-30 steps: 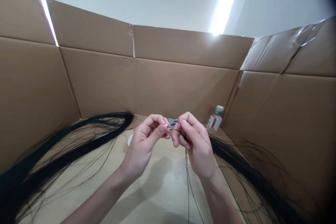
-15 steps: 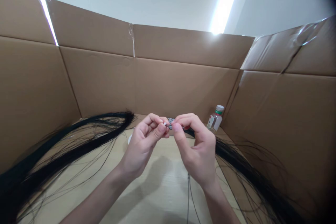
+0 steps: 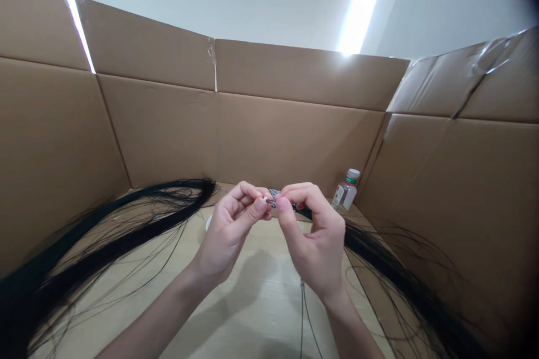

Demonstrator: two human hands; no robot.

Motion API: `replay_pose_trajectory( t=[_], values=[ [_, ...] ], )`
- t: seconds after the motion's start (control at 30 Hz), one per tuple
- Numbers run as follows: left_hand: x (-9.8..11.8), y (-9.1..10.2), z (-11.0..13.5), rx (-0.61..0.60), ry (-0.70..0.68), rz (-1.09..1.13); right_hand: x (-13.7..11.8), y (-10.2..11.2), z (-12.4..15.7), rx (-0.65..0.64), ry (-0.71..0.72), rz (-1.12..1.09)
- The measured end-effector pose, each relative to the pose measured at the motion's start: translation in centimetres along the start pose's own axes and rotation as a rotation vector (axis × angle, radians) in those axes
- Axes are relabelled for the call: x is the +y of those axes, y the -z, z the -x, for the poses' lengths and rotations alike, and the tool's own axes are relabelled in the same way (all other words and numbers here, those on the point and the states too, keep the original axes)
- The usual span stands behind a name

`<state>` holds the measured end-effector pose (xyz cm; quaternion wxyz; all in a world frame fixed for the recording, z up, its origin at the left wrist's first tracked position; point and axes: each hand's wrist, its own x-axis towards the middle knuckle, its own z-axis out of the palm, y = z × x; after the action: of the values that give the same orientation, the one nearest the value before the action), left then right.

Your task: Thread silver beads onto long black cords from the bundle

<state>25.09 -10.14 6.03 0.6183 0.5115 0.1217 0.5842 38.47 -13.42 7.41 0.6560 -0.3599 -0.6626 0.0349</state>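
Note:
Close together above the middle of the tabletop, both hands are in a pinch. Between thumb and forefinger of my left hand [image 3: 229, 233] is a small white bead-like piece [image 3: 265, 199]. A thin dark strand links it to the fingertips of my right hand [image 3: 315, 235], which are closed on that strand; its exact kind is too small to tell. Just behind the fingertips shows a grey-and-black patterned piece [image 3: 274, 193], mostly hidden. Below my right hand hang two thin dark cords [image 3: 302, 314], joined near the top.
Long black hair-like strands [image 3: 138, 241] sweep across the left, and more [image 3: 387, 263] run along the right. A small clear bottle [image 3: 346, 193] with a white cap stands back right. A white round object [image 3: 208, 223] is partly behind my left hand. Cardboard walls [image 3: 295, 134] enclose the pale table [image 3: 261, 314].
Almost nothing differs. My right hand has shifted very slightly left, and a little more of the dark strand shows between the fingertips.

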Motion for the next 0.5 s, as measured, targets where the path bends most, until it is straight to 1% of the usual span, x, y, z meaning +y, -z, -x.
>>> replay_pose_trajectory(
  t=[0.13, 0.3, 0.5],
  values=[
    [-0.01, 0.03, 0.01, 0.016, -0.025, -0.032, 0.04, -0.06, 0.07, 0.017, 0.014, 0.023],
    [0.04, -0.11, 0.08, 0.041, -0.022, -0.047, 0.03, -0.08, 0.13, 0.022, 0.009, 0.027],
    [0.13, -0.16, 0.08, 0.039, -0.03, -0.056, -0.01, -0.13, 0.16, 0.012, 0.016, 0.041]
  ],
)
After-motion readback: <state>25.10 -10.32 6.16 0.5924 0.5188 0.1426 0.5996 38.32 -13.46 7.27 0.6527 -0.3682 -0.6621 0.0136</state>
